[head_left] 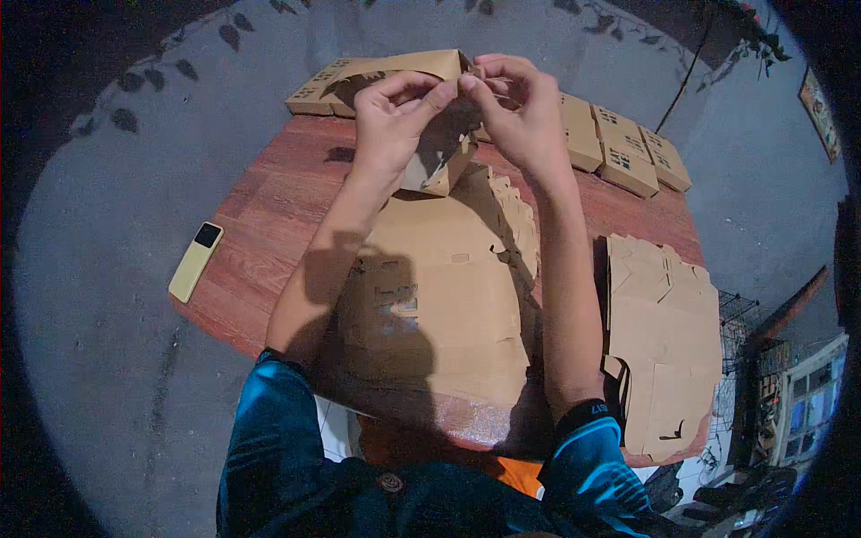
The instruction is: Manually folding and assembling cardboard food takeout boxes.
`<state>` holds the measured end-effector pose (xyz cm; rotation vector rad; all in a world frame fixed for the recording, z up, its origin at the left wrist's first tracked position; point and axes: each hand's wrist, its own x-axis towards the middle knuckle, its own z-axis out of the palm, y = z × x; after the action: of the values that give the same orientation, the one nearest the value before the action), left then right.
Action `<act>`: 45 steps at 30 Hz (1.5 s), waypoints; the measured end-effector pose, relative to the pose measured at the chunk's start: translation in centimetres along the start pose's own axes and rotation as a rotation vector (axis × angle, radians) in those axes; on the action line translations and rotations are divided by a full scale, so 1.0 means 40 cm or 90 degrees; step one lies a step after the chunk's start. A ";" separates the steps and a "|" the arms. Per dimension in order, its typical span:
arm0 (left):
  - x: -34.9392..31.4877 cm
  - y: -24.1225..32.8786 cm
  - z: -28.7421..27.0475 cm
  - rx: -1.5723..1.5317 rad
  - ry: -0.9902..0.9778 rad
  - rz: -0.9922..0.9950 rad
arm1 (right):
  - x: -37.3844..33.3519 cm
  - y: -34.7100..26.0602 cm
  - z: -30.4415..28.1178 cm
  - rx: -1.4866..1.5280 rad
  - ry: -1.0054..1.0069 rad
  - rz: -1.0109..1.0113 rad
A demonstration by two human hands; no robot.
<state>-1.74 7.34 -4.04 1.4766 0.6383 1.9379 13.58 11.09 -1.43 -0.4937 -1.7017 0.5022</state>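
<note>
A partly folded brown cardboard box (pixel 441 65) is raised over the far middle of the table, its inside and a window opening partly in shadow. My left hand (pixel 395 121) pinches its edge between thumb and fingers. Close beside it, my right hand (pixel 520 108) has its fingers closed at the box's upper right corner, on a small flap. My fingers hide part of that corner. Below my hands lies a stack of flat die-cut cardboard blanks (pixel 462 296), with the shadows of my head and arms across it.
Another stack of flat blanks (pixel 668 323) lies at the table's right edge. Folded boxes with dark printing (pixel 623 148) line the far right, and more boxes (pixel 309 92) sit at the far left. A yellow phone (pixel 193 267) rests on the left edge of the reddish wooden table (pixel 256 224).
</note>
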 end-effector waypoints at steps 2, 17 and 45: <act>0.001 0.001 0.000 -0.025 0.000 0.024 | 0.004 0.005 0.006 0.087 0.010 0.018; 0.001 0.001 -0.010 -0.226 -0.036 -0.045 | 0.005 -0.012 -0.011 0.094 -0.003 -0.018; -0.019 0.032 0.033 0.169 0.079 0.165 | -0.002 -0.052 -0.018 0.026 -0.088 -0.064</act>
<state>-0.55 5.92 -3.32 1.6794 0.8188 2.2250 14.19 9.38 -0.19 -0.3495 -1.8351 0.5066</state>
